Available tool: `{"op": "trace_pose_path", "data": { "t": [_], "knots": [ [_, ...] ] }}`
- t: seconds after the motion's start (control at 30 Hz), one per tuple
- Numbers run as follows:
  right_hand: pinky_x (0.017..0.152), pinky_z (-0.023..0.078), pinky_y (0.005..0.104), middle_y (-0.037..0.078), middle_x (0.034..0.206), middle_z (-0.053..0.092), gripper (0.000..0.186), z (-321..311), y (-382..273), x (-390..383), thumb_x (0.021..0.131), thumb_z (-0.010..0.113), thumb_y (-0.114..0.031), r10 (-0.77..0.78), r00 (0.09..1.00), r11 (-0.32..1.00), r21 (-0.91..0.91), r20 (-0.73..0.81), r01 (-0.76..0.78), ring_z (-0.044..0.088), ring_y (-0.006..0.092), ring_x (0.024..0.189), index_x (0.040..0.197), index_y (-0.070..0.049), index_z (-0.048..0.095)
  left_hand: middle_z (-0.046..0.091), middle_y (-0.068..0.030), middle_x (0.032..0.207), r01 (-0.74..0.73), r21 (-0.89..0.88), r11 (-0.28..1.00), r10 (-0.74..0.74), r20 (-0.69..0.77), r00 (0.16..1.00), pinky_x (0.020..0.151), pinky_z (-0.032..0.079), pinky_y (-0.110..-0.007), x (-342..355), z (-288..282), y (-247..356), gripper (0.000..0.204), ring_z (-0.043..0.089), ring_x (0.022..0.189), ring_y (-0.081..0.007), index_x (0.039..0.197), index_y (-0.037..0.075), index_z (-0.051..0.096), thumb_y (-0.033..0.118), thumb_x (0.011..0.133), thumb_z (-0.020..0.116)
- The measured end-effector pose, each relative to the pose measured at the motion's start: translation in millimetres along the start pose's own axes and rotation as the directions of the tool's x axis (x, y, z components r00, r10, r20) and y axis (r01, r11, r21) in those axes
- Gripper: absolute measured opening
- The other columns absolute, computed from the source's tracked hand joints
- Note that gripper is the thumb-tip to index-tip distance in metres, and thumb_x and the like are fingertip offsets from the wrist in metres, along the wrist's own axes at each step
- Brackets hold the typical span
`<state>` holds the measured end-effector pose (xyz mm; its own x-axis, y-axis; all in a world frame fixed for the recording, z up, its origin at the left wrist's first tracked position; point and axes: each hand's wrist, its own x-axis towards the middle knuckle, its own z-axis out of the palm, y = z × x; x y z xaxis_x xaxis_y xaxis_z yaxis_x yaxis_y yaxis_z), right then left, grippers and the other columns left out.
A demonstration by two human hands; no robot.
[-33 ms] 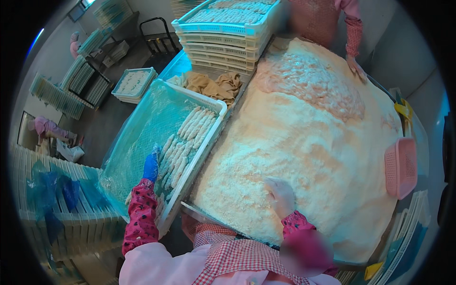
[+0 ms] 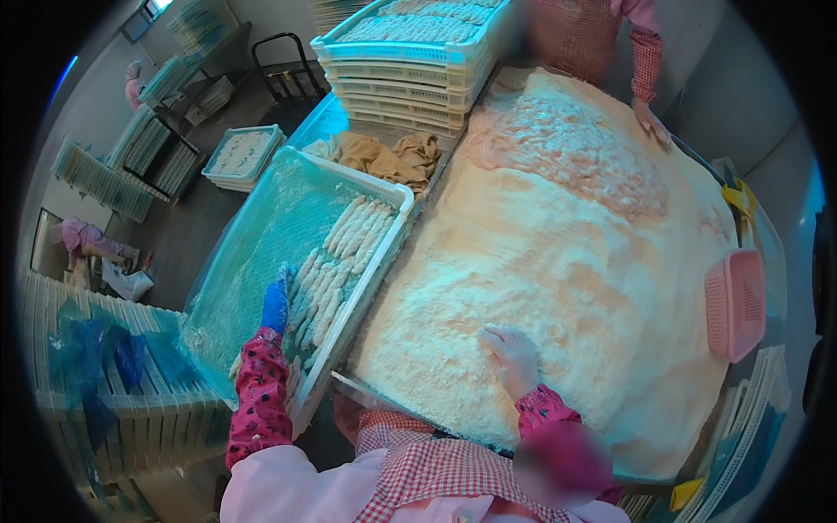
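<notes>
Blue-gloved and dusted with crumbs, my left hand [image 2: 275,305] is over a white-rimmed tray [image 2: 390,202] lined with blue-green film. Its fingers are together at the left edge of rows of pale coated strips [image 2: 321,279]; whatever they pinch is hidden. In a pale, crumb-covered glove, my right hand [image 2: 513,357] rests low on a wide bed of pale breadcrumbs [image 2: 602,349]. Its fingers curl down into the crumbs, so what they hold cannot be seen. Toward the far end of the bed lies a mound of wet pinkish meat pieces [image 2: 567,152].
Stacked trays [image 2: 401,83] of coated strips stand beyond my tray, with a tan cloth [image 2: 379,157] between. At the bed's right edge sits a pink basket [image 2: 737,305]. A co-worker's hand [image 2: 649,122] touches the far right edge. Many trays [image 2: 113,383] are stacked at left.
</notes>
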<state>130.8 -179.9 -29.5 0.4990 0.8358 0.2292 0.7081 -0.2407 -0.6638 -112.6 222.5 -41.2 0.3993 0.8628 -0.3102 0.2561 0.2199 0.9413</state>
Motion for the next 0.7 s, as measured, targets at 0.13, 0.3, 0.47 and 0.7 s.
{"op": "trace_pose_path", "data": {
  "t": [0.13,0.3,0.47,0.7],
  "knots": [
    [0.079,0.045,0.0355,0.010,0.098,0.056,0.034,11.1,16.3,26.2,0.071,0.055,0.005,0.052,0.996,0.990,0.135,-0.068,-0.042,0.054,0.0283,0.093,0.102,-0.007,0.060,0.036,-0.0124,0.138,-0.174,0.054,0.983,0.146,0.340,0.929,0.106,0.024,-0.032,59.3,-30.5,-47.3,0.049,0.034,0.126,-0.0209,0.134,0.003,0.035,0.033,0.096,0.032],
    [0.079,0.045,0.0358,0.007,0.101,0.058,0.024,25.5,1.8,70.4,0.072,0.061,-0.010,0.041,0.991,0.991,0.129,-0.124,-0.025,0.055,0.0261,0.092,0.096,-0.012,0.064,0.047,-0.0040,0.129,0.263,0.017,0.965,-0.264,0.008,0.965,0.098,0.032,-0.029,-10.2,-24.9,29.6,0.050,0.045,0.113,-0.0180,0.132,0.008,0.039,0.040,0.093,0.039],
    [0.079,0.043,0.0383,0.005,0.100,0.059,0.023,34.4,-36.3,29.7,0.069,0.066,-0.018,-0.279,0.931,0.960,0.060,0.233,0.273,0.054,0.0261,0.092,0.091,-0.017,0.064,0.036,-0.0072,0.138,0.035,0.060,0.998,-0.047,0.210,0.977,0.105,0.023,-0.034,-75.3,-73.0,-15.8,0.055,0.036,0.124,-0.0212,0.138,0.009,0.029,0.037,0.093,0.041],
    [0.085,0.042,0.0413,0.007,0.104,0.058,0.023,-26.7,6.8,-44.6,0.069,0.062,-0.012,0.089,0.981,0.994,-0.049,-0.170,-0.099,0.052,0.0267,0.100,0.092,-0.014,0.063,0.045,-0.0106,0.129,-0.385,0.008,0.923,0.374,0.215,0.902,0.096,0.037,-0.029,-69.6,18.4,-25.1,0.045,0.048,0.112,-0.0203,0.133,0.002,0.036,0.023,0.093,0.043]
  ]
}}
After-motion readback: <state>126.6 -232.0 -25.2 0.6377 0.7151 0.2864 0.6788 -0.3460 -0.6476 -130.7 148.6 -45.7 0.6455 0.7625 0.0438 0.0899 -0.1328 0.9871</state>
